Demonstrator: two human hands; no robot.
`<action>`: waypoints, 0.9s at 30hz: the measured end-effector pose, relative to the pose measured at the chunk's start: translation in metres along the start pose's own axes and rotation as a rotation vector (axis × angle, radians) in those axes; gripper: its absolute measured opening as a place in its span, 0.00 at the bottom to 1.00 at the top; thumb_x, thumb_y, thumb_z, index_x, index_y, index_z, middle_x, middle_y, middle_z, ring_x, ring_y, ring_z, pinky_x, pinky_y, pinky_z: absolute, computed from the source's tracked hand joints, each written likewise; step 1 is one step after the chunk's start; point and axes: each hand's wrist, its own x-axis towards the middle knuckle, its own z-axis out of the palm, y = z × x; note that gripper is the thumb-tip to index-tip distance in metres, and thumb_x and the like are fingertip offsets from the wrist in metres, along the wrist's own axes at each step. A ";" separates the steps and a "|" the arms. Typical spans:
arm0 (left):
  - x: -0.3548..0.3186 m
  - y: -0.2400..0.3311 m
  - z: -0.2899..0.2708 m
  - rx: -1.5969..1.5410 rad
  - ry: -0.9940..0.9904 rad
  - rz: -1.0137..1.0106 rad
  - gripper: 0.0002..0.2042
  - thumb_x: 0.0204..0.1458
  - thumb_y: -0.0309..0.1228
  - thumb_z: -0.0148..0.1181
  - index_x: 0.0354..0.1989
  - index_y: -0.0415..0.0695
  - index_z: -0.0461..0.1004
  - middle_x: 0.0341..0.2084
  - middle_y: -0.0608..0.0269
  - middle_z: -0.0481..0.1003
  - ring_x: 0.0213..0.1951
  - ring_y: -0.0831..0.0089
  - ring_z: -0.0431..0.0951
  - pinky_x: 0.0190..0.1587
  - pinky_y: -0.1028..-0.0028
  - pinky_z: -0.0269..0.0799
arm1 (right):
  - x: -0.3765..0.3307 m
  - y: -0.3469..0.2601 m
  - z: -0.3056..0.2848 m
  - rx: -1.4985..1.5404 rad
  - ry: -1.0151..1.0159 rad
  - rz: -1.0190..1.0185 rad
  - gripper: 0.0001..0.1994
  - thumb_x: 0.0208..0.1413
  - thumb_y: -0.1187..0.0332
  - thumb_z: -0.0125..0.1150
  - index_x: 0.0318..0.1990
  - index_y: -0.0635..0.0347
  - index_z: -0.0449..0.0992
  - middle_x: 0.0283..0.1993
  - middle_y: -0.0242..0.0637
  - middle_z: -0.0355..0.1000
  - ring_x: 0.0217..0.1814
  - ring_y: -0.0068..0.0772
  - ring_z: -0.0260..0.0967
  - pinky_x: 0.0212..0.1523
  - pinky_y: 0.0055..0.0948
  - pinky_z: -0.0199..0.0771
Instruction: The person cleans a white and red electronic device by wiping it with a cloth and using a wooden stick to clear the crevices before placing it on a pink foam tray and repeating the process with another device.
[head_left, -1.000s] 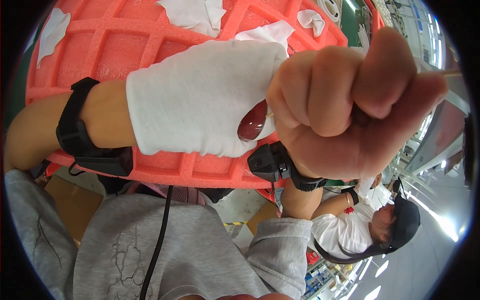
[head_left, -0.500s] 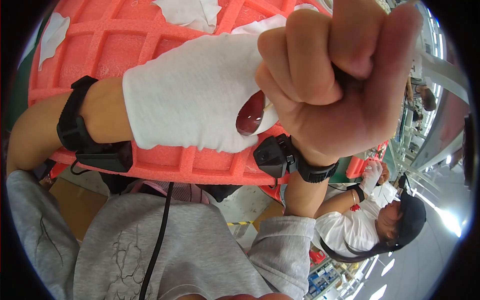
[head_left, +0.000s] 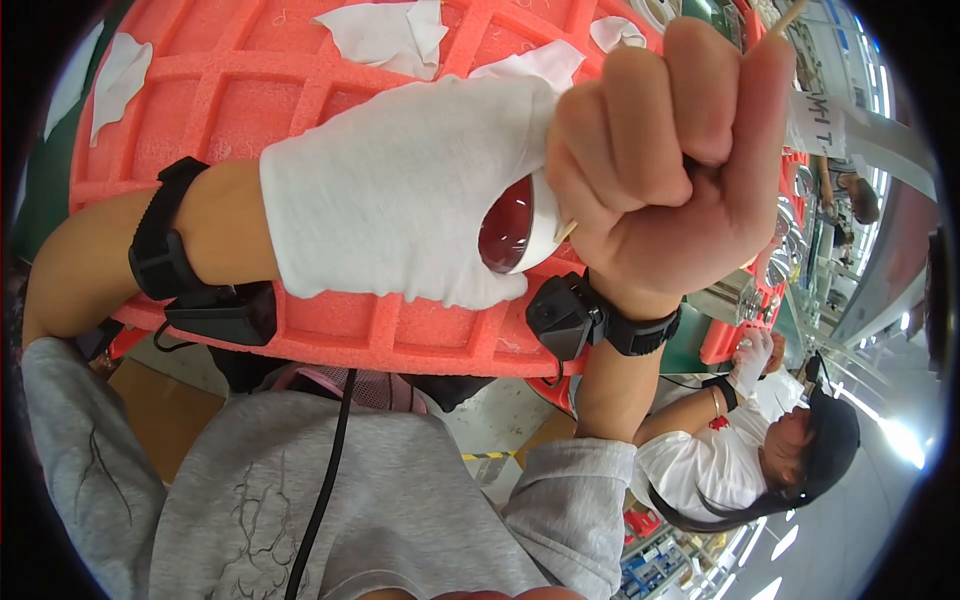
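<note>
My left hand (head_left: 390, 190), in a white glove, is closed around a rounded object with a glossy dark red face (head_left: 506, 232) and a smooth white side. The fingers and the rest of that object are partly hidden. My bare right hand (head_left: 670, 170) is balled tightly around a thin wooden stick (head_left: 792, 17). One end of the stick juts out past the top of the fist, the other below it, close to the white side of the object. Whether the stick touches it I cannot tell.
Beneath my hands lies a red foam tray (head_left: 240, 110) with square compartments. White cloth pieces (head_left: 385, 38) rest on it. At the right a co-worker in a black cap (head_left: 820, 440) works at a bench beside a grey post (head_left: 870, 135). Each of my wrists carries a strapped black device (head_left: 222, 312).
My right fist has drawn slightly down and tilted, so both stick ends now show. More of the object's white side is visible. The whole view has shifted a little.
</note>
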 end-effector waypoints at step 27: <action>-0.007 0.012 -0.017 0.351 0.035 0.580 0.17 0.47 0.31 0.63 0.47 0.45 0.77 0.40 0.54 0.73 0.50 0.56 0.72 0.53 0.59 0.69 | 0.037 -0.045 -0.025 -0.376 0.843 0.140 0.12 0.71 0.65 0.44 0.45 0.63 0.72 0.24 0.22 0.57 0.18 0.11 0.43 0.15 0.14 0.39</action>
